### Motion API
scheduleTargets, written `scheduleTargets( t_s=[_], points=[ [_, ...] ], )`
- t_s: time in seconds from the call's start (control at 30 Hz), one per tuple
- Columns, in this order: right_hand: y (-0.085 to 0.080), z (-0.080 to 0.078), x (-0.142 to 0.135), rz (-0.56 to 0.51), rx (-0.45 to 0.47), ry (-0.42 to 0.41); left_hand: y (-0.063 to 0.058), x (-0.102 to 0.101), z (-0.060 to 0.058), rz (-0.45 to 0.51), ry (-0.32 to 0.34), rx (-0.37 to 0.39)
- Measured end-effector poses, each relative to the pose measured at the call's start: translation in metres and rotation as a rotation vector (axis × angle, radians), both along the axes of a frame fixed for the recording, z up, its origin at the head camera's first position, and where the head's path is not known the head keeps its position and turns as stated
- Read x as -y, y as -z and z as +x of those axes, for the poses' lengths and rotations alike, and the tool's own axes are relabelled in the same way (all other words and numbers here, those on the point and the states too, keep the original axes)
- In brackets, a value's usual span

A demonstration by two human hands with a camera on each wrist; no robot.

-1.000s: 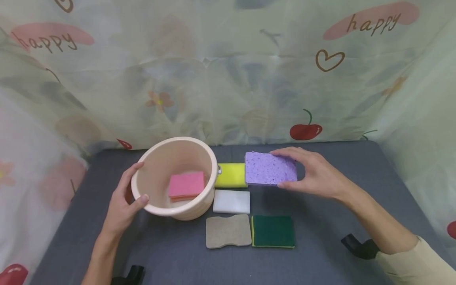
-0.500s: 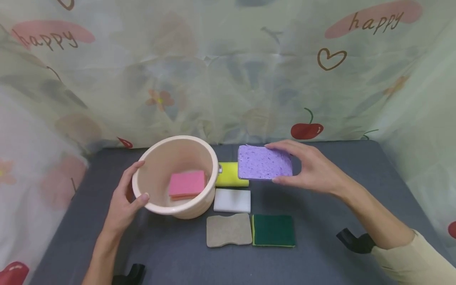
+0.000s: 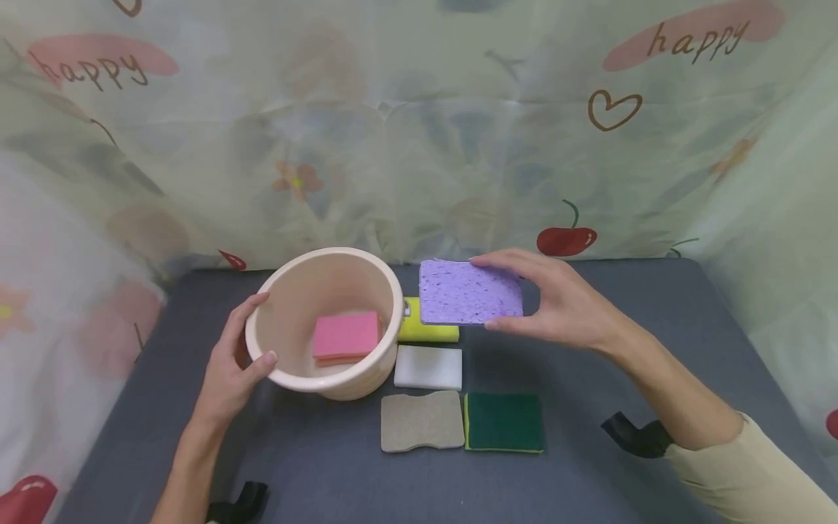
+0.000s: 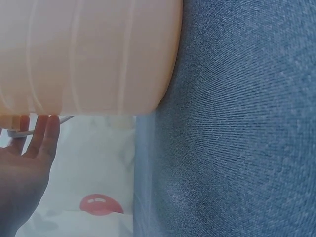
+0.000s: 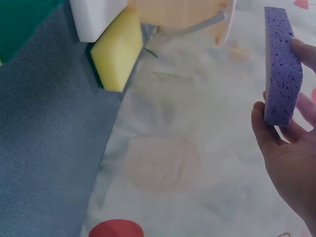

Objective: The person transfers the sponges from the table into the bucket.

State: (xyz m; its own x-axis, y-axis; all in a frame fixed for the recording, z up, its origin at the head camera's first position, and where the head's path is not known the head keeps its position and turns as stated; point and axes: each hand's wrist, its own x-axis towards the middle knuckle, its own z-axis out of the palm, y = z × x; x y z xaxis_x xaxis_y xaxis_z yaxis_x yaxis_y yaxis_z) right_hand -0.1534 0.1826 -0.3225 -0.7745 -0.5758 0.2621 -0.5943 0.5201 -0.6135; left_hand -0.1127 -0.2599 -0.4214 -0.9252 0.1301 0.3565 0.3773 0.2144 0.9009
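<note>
My right hand (image 3: 563,302) pinches a purple sponge (image 3: 468,292) by its right end, thumb below and fingers above. The sponge hangs in the air just right of a cream bucket (image 3: 366,378), overlapping a yellow sponge (image 3: 428,331) in the head view. In the right wrist view the purple sponge (image 5: 282,69) stands on edge between thumb and fingers, well off the table. My left hand (image 3: 225,371) grips the bucket's left rim, with the thumb over the edge. The left wrist view shows fingers (image 4: 47,138) against the bucket's ribbed side (image 4: 98,59). Inside the bucket lies a pink sponge (image 3: 347,335).
Right of the bucket, a white sponge (image 3: 428,367) lies in front of the yellow one. Nearer me are a grey, wavy-edged sponge (image 3: 422,422) and a green-topped scouring sponge (image 3: 504,422). A printed curtain (image 3: 419,182) hangs behind the dark table (image 3: 497,487).
My right hand has carried the purple sponge left and slightly up, closer to the bucket. The left hand keeps its hold on the rim, and the bucket stays in place.
</note>
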Motion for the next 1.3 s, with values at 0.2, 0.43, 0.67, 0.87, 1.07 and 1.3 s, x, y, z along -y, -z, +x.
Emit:
scheduleTargets(
  t_s=[0.2, 0.43, 0.67, 0.87, 1.07, 1.3],
  points=[
    [-0.003, -0.001, 0.007, -0.024, 0.000, -0.021, 0.001, 0.000, 0.000, 0.000, 0.007, -0.001],
    [-0.007, -0.002, 0.017, -0.032, 0.013, -0.041, 0.001, 0.000, 0.000, 0.025, 0.018, -0.013],
    [-0.010, -0.005, 0.028, -0.040, 0.016, -0.068, 0.001, 0.000, 0.000, 0.014, 0.010, -0.004],
    [-0.012, -0.005, 0.036, -0.040, 0.023, -0.084, 0.001, -0.001, 0.000, 0.007, 0.003, -0.006],
    [-0.012, -0.008, 0.043, -0.029, 0.005, -0.099, 0.001, 0.000, 0.000, 0.004, -0.002, -0.010],
    [-0.011, -0.010, 0.052, -0.034, 0.014, -0.117, 0.001, -0.001, 0.000, -0.006, -0.013, -0.003]
  ],
)
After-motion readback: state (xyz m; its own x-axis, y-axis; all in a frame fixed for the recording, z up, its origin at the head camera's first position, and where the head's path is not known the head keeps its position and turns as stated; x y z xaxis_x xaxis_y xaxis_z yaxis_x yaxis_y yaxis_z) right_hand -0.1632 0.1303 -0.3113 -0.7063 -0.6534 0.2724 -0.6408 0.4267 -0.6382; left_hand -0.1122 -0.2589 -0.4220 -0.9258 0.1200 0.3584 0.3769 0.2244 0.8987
